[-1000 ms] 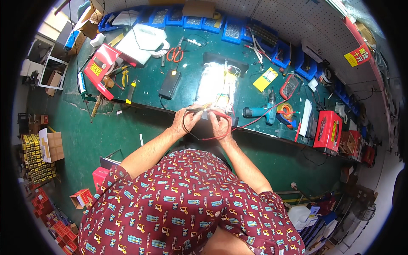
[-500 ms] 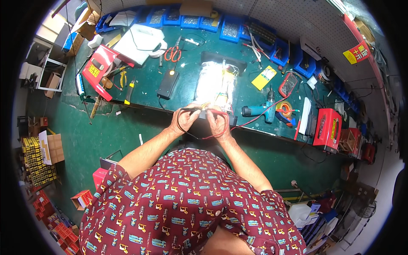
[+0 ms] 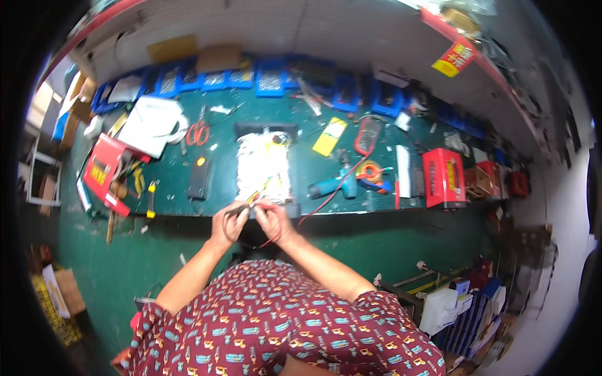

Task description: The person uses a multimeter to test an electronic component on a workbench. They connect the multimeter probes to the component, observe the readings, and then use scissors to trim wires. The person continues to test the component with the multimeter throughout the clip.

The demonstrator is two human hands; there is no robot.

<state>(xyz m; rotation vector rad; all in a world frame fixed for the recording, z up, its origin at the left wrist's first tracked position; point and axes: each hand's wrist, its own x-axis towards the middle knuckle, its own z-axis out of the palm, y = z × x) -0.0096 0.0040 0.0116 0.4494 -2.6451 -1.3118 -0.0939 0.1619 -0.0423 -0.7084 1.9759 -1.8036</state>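
Note:
At the bench's front edge my left hand (image 3: 228,225) is closed on a black cable (image 3: 226,235) that loops down below it. Close beside it my right hand (image 3: 276,224) grips a red cable (image 3: 271,241). Their fingertips almost meet over thin yellowish wires (image 3: 255,197); the joint between the fingers is too blurred to make out. Just beyond the hands lies a bright silver, foil-like pack (image 3: 254,164), overexposed, with dark ends. The wires lead from its near side toward my fingers.
On the green bench (image 3: 301,160) are a black adapter (image 3: 199,178), a teal drill (image 3: 335,183), a red multimeter (image 3: 367,135), orange-handled scissors (image 3: 198,133), a yellow card (image 3: 329,136), a white jug (image 3: 152,127) and a red box (image 3: 444,178). Blue bins (image 3: 270,78) line the back.
The view has tilted up and turned right, so the bench sits lower and further left. Both hands still hold the cables close together; the cable loop beneath them hangs differently.

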